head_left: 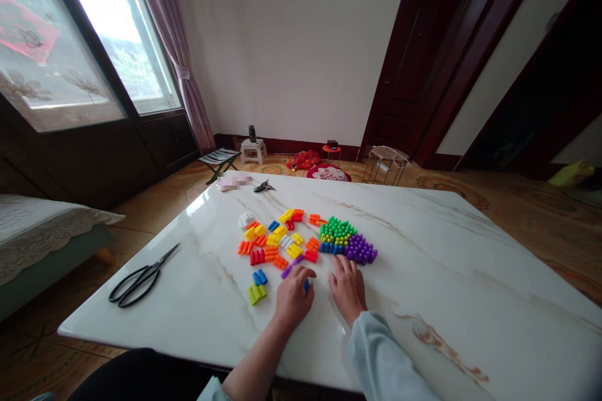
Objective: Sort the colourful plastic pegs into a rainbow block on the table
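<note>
white marble-look stone fills the middle of my feed: a brown-veined tabletop (423,282) with small, bright tube-like pieces (271,254) gathered near its centre, in front of both hands. on my left-hand side they lie loosely in orange, red, yellow and white groups; to the right a tighter block stands packed together, made of a green cluster (338,227), a dark blue row (332,249) and a purple cluster (361,249). the left hand (294,294) is curled over the table, a blue piece (306,286) showing beneath its bent fingers; i cannot tell whether they pinch it. the right hand (348,288) reaches forward with its fingers stretched out side by side and the thumb apart, the tips right at the near edge of the block, though i can't make out contact. just left of the left hand i see a blue pair (260,277) beside a lime-green group (257,294). black-handled scissors (141,279) lie well apart, farther left, and dark pliers (263,186) rest near the far edge.
</note>
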Demonstrator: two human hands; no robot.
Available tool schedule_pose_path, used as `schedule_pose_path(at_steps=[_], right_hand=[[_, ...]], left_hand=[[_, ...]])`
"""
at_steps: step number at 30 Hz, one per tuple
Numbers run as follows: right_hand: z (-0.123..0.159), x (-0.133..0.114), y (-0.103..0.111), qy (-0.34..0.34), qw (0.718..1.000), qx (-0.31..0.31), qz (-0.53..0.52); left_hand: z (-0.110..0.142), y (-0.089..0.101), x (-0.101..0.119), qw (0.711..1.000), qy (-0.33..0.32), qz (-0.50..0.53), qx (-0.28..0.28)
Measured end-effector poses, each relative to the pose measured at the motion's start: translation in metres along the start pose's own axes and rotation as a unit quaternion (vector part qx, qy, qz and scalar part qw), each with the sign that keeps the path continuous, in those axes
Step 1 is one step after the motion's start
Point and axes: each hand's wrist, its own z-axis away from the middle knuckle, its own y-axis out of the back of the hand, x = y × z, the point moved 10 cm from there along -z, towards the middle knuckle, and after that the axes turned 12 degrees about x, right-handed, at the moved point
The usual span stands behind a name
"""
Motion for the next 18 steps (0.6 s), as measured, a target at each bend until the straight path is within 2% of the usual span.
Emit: schedule_pose_path(at_steps=[4, 7, 9, 11, 15, 18], right_hand=[[0.005, -0.010, 0.003, -0.037, 0.992, -0.018, -0.118], [0.011, -0.028, -0.003, -0.062, 0.962, -0.052, -0.262], [0.014, -0.039, -0.007, -0.073, 0.941, -0.071, -0.321], [0.016, -0.043, -0.011, -0.096, 0.931, -0.076, -0.343], [0.021, -0.034, -0.016, -0.158, 0.919, -0.079, -0.351], [0.026, -0.030, -0.016, -0.179, 0.905, -0.074, -0.378]], left_hand=[[-0.001, -0.002, -0.008, 0.999, 0.018, 0.027, 0.017], [-0.002, -0.002, -0.012, 0.997, 0.022, 0.065, 0.034], [-0.003, -0.001, -0.014, 0.995, 0.026, 0.089, 0.047], [-0.003, -0.001, -0.017, 0.993, 0.033, 0.101, 0.055], [-0.001, -0.006, -0.023, 0.992, 0.049, 0.109, 0.044], [-0.001, -0.007, -0.021, 0.992, 0.032, 0.117, 0.044]])
